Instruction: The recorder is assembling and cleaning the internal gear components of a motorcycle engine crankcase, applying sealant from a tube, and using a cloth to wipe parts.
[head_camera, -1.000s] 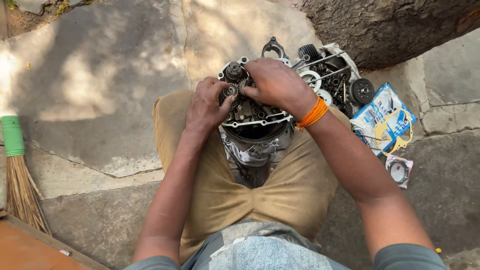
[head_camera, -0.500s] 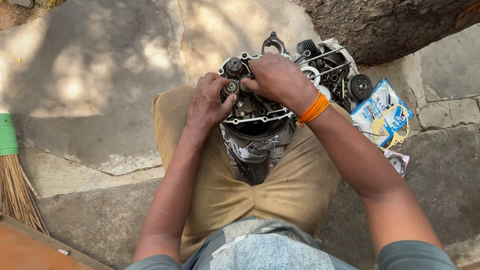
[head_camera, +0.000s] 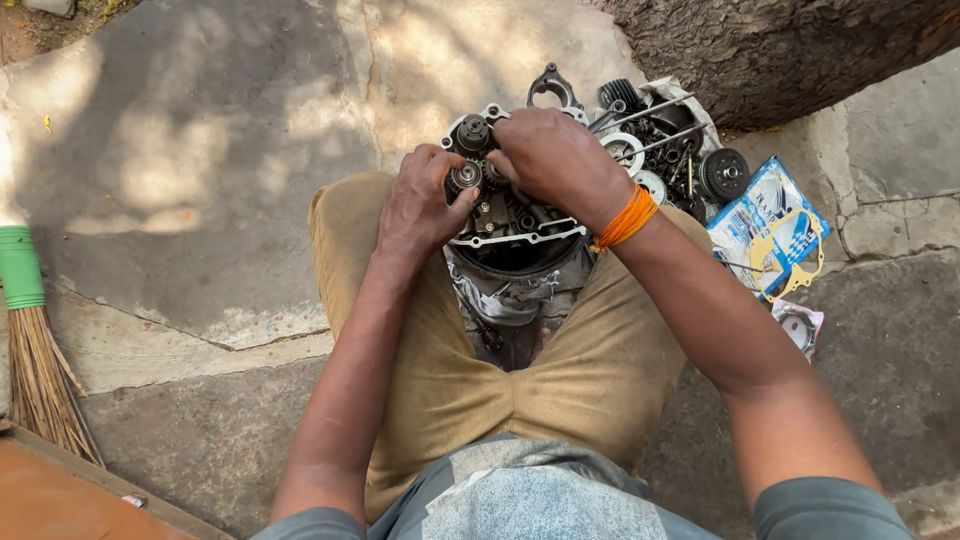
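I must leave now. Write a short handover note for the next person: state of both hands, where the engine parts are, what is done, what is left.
Left hand: fingers on a small gear at the open engine case, which sits between the knees.
Right hand: fingertips down inside the case's top edge; what they pinch is hidden.
Loose gears and shafts lie on the stone behind the case; a blue gasket packet lies to the right.
Done: case is open, gears exposed.
Left: loose parts are not yet fitted.

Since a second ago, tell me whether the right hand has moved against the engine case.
No. The right hand rests on the same upper part of the engine case, beside the small gears, as before. Only the camera view shifted; the left hand also kept its place.
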